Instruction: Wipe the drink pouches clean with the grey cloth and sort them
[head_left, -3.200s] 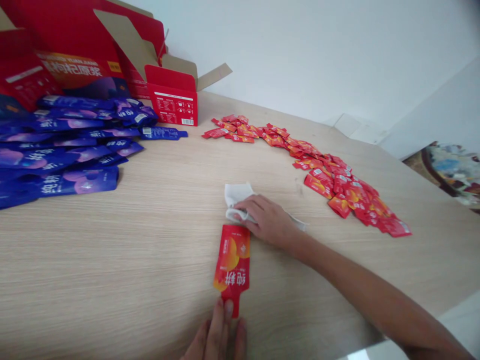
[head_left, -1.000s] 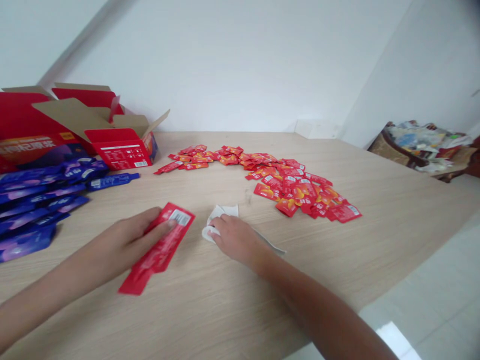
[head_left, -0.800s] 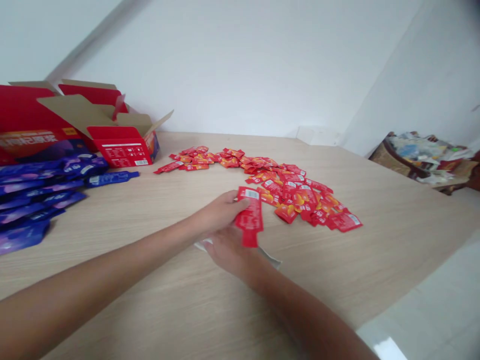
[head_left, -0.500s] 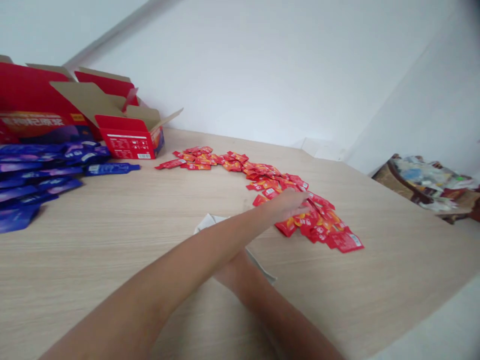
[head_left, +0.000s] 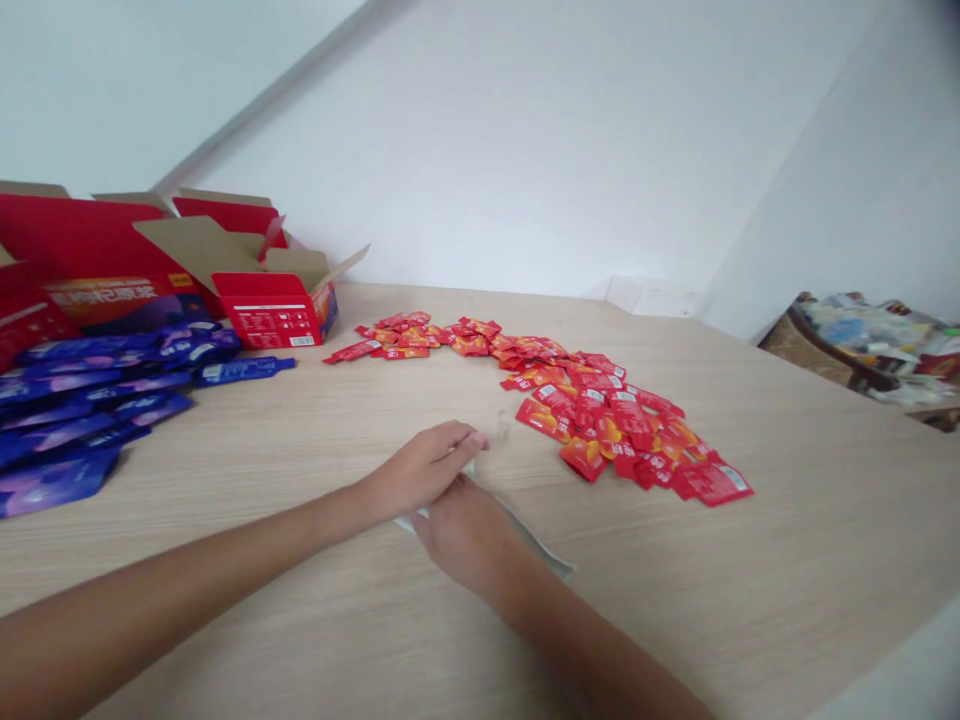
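Observation:
My left hand (head_left: 429, 465) reaches in from the left, its fingers closed and bent downward, with the thumb lying along the top. What it holds, if anything, is hidden. Right below and against it, my right hand (head_left: 469, 530) is wrapped round a thin whitish sheet or bag (head_left: 541, 548), mostly covered by both hands; its edge sticks out to the right and a corner shows on the left. Beyond the hands, a curved row of red and orange sachets (head_left: 592, 400) lies overlapping on the table (head_left: 315, 590).
Dark blue spouted pouches (head_left: 97, 400) lie piled at the left. Behind them stand red cartons, one small open box (head_left: 266, 308) with its flaps up. A white wall (head_left: 525, 150) closes off the back. A bin-like container (head_left: 817, 355) full of wrappers stands beyond the table's right side.
My left hand has drawn back from the red sachets to the left, down to my right hand. My right hand stays at the whitish piece. The view has tilted up slightly.

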